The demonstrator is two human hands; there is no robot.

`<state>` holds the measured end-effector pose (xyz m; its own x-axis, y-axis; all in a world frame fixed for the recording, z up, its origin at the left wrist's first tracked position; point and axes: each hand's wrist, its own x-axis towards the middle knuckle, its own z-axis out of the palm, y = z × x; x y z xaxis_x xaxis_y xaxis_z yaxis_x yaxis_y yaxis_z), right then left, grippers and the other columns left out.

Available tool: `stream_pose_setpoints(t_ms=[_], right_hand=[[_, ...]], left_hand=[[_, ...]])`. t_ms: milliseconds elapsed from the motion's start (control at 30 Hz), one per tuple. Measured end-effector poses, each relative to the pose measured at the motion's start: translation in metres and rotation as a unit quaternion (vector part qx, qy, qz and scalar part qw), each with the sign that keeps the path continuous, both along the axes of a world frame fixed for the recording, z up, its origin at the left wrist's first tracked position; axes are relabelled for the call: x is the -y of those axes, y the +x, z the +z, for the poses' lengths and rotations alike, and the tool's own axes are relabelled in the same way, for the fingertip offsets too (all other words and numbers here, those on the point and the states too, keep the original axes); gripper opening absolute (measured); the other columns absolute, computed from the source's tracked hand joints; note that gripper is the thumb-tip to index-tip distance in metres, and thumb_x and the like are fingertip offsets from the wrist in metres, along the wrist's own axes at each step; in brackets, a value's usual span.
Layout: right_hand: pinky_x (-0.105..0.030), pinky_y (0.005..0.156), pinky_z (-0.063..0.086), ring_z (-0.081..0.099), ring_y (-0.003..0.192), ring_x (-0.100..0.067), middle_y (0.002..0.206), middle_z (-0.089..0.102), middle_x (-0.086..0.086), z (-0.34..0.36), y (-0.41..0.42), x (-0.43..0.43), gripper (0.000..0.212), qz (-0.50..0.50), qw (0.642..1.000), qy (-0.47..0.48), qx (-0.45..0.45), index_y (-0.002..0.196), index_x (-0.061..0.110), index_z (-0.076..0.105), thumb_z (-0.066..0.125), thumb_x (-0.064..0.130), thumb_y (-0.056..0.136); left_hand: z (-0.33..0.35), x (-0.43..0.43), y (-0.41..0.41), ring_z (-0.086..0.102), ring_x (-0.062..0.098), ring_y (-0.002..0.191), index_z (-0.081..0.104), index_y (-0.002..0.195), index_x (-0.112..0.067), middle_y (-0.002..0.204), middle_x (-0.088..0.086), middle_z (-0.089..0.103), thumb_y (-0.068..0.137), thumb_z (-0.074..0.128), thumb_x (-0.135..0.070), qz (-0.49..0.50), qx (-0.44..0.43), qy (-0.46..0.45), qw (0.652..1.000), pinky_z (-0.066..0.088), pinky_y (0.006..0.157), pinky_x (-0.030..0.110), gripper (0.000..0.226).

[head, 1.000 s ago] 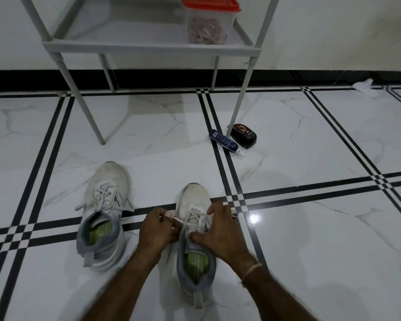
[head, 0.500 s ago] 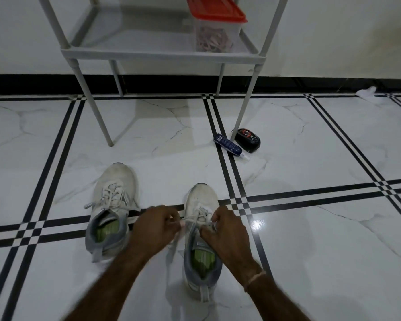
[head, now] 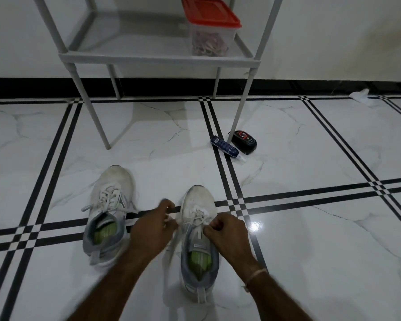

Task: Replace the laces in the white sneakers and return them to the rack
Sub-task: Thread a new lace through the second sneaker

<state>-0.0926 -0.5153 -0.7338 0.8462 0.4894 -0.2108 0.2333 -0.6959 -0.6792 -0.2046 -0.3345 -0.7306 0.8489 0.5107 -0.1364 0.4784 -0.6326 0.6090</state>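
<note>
Two white sneakers with grey collars and green insoles stand on the tiled floor, toes pointing away from me. The left sneaker (head: pixel 110 212) is laced, with loose lace ends at its sides. Over the right sneaker (head: pixel 198 230) both hands work the white lace (head: pixel 198 215). My left hand (head: pixel 152 228) pinches a lace end just left of the shoe, slightly blurred. My right hand (head: pixel 227 237) pinches the lace at the shoe's tongue. The grey rack (head: pixel 158 59) stands against the wall beyond the shoes.
A clear box with a red lid (head: pixel 210 31) sits on the rack's lowest shelf. A blue tube (head: pixel 226 148) and a black polish sponge (head: pixel 244 142) lie by the rack's front right leg. A white cloth (head: pixel 360 95) lies at the far right by the skirting.
My left hand has pulled its lace end out to the left, away from the right sneaker. The camera has tilted up, showing more of the rack. The sneakers have stayed in place.
</note>
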Motion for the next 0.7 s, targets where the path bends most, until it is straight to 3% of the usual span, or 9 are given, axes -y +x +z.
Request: stream_pose_setpoints(t_ms=[100, 200, 267, 400, 467, 500, 567, 633, 700], right_hand=[[-0.010, 0.066, 0.044, 0.062, 0.069, -0.002, 0.069, 0.063, 0.013, -0.001, 0.001, -0.002, 0.026, -0.004, 1.000, 0.001, -0.012, 0.069, 0.031, 0.058, 0.079, 0.035, 0.084], [-0.010, 0.065, 0.043, 0.061, 0.069, -0.004, 0.069, 0.062, 0.013, -0.002, 0.002, -0.001, 0.024, -0.005, 1.000, -0.003, -0.021, 0.070, 0.028, 0.060, 0.078, 0.031, 0.086], [-0.014, 0.066, 0.045, 0.061, 0.067, -0.004, 0.067, 0.061, 0.012, -0.002, 0.004, 0.001, 0.027, -0.017, 0.999, 0.004, -0.028, 0.067, 0.028, 0.058, 0.077, 0.028, 0.086], [-0.019, 0.068, 0.049, 0.062, 0.065, -0.005, 0.063, 0.061, 0.011, -0.001, 0.008, 0.000, 0.031, -0.034, 0.999, 0.003, -0.033, 0.062, 0.027, 0.058, 0.079, 0.026, 0.085], [-0.024, 0.072, 0.054, 0.064, 0.068, -0.007, 0.065, 0.064, 0.010, -0.002, 0.009, 0.000, 0.028, -0.041, 0.998, 0.007, -0.041, 0.064, 0.027, 0.060, 0.079, 0.026, 0.085], [-0.026, 0.073, 0.056, 0.065, 0.068, -0.009, 0.066, 0.065, 0.009, -0.003, 0.009, 0.000, 0.027, -0.043, 0.998, 0.009, -0.044, 0.064, 0.026, 0.061, 0.079, 0.026, 0.084], [-0.028, 0.074, 0.058, 0.066, 0.068, -0.009, 0.065, 0.065, 0.009, -0.003, 0.008, 0.000, 0.026, -0.042, 0.998, 0.010, -0.045, 0.064, 0.026, 0.062, 0.079, 0.025, 0.083], [-0.027, 0.072, 0.057, 0.065, 0.067, -0.007, 0.066, 0.065, 0.010, -0.002, 0.007, -0.001, 0.026, -0.044, 0.998, 0.008, -0.048, 0.065, 0.026, 0.062, 0.080, 0.025, 0.083], [-0.021, 0.069, 0.052, 0.064, 0.067, -0.006, 0.066, 0.065, 0.010, -0.001, 0.008, -0.002, 0.026, -0.044, 0.998, 0.003, -0.047, 0.065, 0.026, 0.062, 0.079, 0.026, 0.084]], left_hand=[[-0.013, 0.016, 0.002, 0.066, 0.013, 0.079, 0.066, 0.072, -0.035, 0.084, -0.008, 0.072, 0.097, 0.063, -0.039, 0.033, -0.009, -0.083, 0.996, 0.050, 0.067, 0.030, 0.026], [-0.002, 0.001, 0.003, 0.049, 0.009, 0.054, 0.061, 0.073, -0.022, 0.070, -0.002, 0.069, 0.104, 0.051, -0.021, 0.298, 0.162, -0.501, 0.796, 0.030, 0.041, 0.019, 0.033], [0.002, -0.014, 0.002, 0.041, 0.008, 0.045, 0.052, 0.072, -0.020, 0.053, -0.005, 0.051, 0.104, 0.048, -0.021, 0.382, 0.171, -0.540, 0.731, 0.021, 0.034, 0.014, 0.032], [-0.011, -0.017, -0.019, 0.051, 0.020, 0.055, 0.058, 0.062, -0.011, 0.055, 0.001, 0.056, 0.095, 0.059, -0.023, 0.318, 0.100, -0.260, 0.906, 0.040, 0.054, 0.028, 0.035], [-0.017, -0.008, -0.023, 0.056, 0.021, 0.060, 0.061, 0.062, -0.004, 0.058, 0.000, 0.061, 0.092, 0.064, -0.026, 0.246, 0.069, -0.187, 0.949, 0.042, 0.059, 0.032, 0.038], [-0.015, -0.001, -0.019, 0.059, 0.019, 0.065, 0.067, 0.064, -0.005, 0.064, 0.001, 0.066, 0.095, 0.062, -0.023, 0.236, 0.093, -0.248, 0.935, 0.042, 0.060, 0.031, 0.036], [-0.005, 0.007, -0.005, 0.067, 0.018, 0.075, 0.075, 0.065, -0.011, 0.080, 0.007, 0.076, 0.102, 0.051, -0.023, 0.257, 0.167, -0.519, 0.798, 0.046, 0.064, 0.029, 0.046], [0.005, 0.013, 0.007, 0.062, 0.015, 0.056, 0.060, 0.058, -0.011, 0.061, 0.005, 0.063, 0.104, 0.046, -0.024, 0.313, 0.198, -0.629, 0.683, 0.045, 0.050, 0.022, 0.050], [0.006, 0.017, 0.010, 0.046, 0.014, 0.046, 0.044, 0.068, -0.014, 0.055, 0.001, 0.048, 0.102, 0.053, -0.026, 0.293, 0.162, -0.469, 0.817, 0.035, 0.040, 0.021, 0.037]])
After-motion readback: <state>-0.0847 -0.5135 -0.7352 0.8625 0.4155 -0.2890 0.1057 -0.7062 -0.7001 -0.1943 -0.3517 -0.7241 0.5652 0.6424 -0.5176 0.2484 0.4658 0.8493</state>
